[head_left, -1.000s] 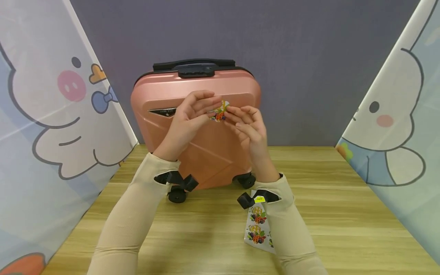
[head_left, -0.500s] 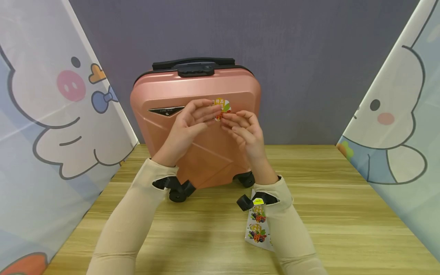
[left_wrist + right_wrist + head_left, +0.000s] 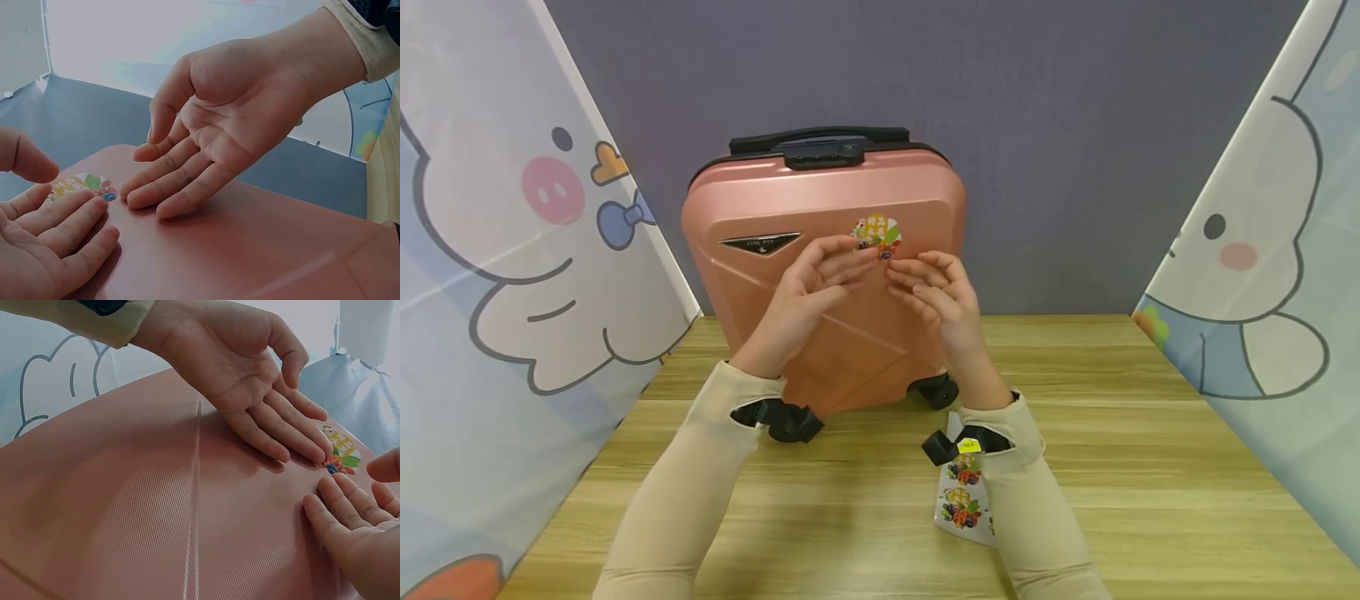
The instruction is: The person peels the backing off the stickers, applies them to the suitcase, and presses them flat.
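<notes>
Two hands at a round fruit sticker on a pink suitcase

The round sticker [image 3: 882, 226], printed with fruit and yellow lettering, lay on the upper front of the pink suitcase [image 3: 842, 183], right of its dark nameplate [image 3: 762, 242]. My fingers hid part of its lower edge, and in the left wrist view they covered more of it.

My left grip [image 3: 817, 279] was loosely spread, fingers nearly straight and thumb apart, its fingertips overlapping the sticker's lower left edge. My right grip [image 3: 944, 298] was likewise relaxed, fingers extended with a slight bend, their tips just beside the sticker's lower right edge. Neither pinched anything. I could not tell how firmly either one touched the sticker.

On the wooden table [image 3: 1150, 450], a sheet of matching stickers [image 3: 961, 505] lay partly hidden under my right forearm and the black wrist camera [image 3: 942, 450]. The left wrist camera [image 3: 805, 423] overlapped a suitcase wheel, so its outline was hard to make out. Both pale sleeves [image 3: 673, 500] were cut off at the bottom of the head view.
</notes>
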A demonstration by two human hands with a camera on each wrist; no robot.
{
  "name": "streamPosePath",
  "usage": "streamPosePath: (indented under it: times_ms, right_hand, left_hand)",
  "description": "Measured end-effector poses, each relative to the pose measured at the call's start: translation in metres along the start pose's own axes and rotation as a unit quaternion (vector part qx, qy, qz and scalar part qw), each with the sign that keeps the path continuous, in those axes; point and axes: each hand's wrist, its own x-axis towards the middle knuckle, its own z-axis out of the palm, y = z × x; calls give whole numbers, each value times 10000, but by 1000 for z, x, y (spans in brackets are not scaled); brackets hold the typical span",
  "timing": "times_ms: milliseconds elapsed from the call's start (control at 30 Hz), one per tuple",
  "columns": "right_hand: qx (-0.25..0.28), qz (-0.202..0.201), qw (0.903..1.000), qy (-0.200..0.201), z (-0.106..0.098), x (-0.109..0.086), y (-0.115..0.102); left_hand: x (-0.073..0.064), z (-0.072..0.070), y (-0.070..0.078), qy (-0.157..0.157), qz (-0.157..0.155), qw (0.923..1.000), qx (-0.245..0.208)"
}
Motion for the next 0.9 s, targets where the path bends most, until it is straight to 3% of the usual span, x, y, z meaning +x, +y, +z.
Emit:
streamPosePath:
  times_ms: [233,467,900]
  right_hand:
    - [4,54,10000,15,-8,-1,-3]
    - [-57,197,9997,164,-14,-5,-8]
    - [-487,770,9956,205,-40,-15,-21]
  left_hand:
    - [-7,0,-9,26,-135,9999,-93]
    - [-11,1,-16,-5,-79,9997,-226]
    - [-18,15,-33,149,-193,9993,-278]
